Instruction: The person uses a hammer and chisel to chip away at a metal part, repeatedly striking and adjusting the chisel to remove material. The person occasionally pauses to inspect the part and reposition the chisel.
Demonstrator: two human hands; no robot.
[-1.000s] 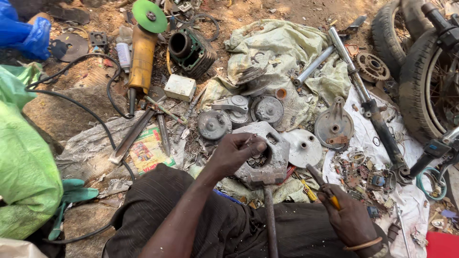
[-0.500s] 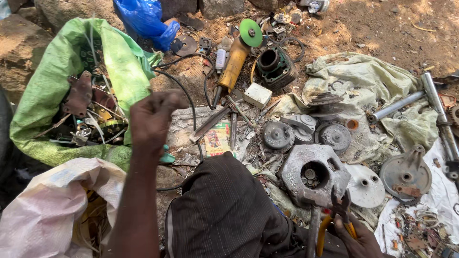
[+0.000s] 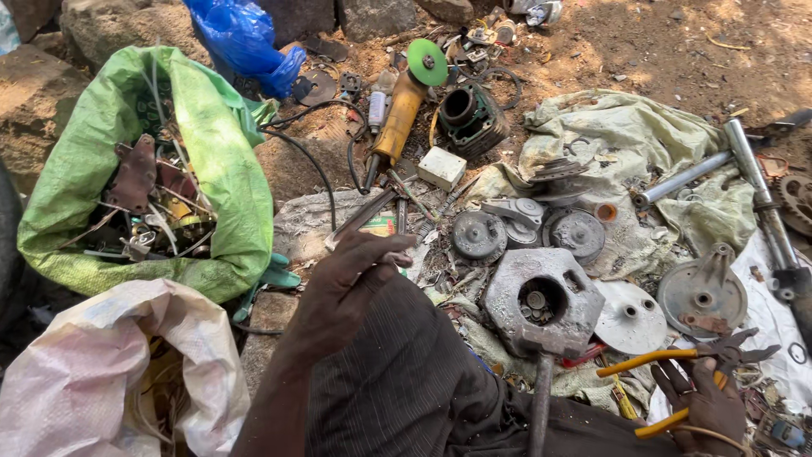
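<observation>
Head view: your left hand (image 3: pixel 351 283) hangs over your knee, fingers loosely curled, pinching nothing you could call a hold, just above the rumpled cloth littered with parts. Your right hand (image 3: pixel 706 402), low at the frame's corner, grips yellow-handled pliers (image 3: pixel 677 364), their jaws pointing right. Between your hands sits the grey cast-metal housing with a round bore (image 3: pixel 541 300), small bits inside it. Left, the green sack of scrap metal (image 3: pixel 211 169) gapes; up top lies a yellow angle grinder with a green disc (image 3: pixel 406 106).
</observation>
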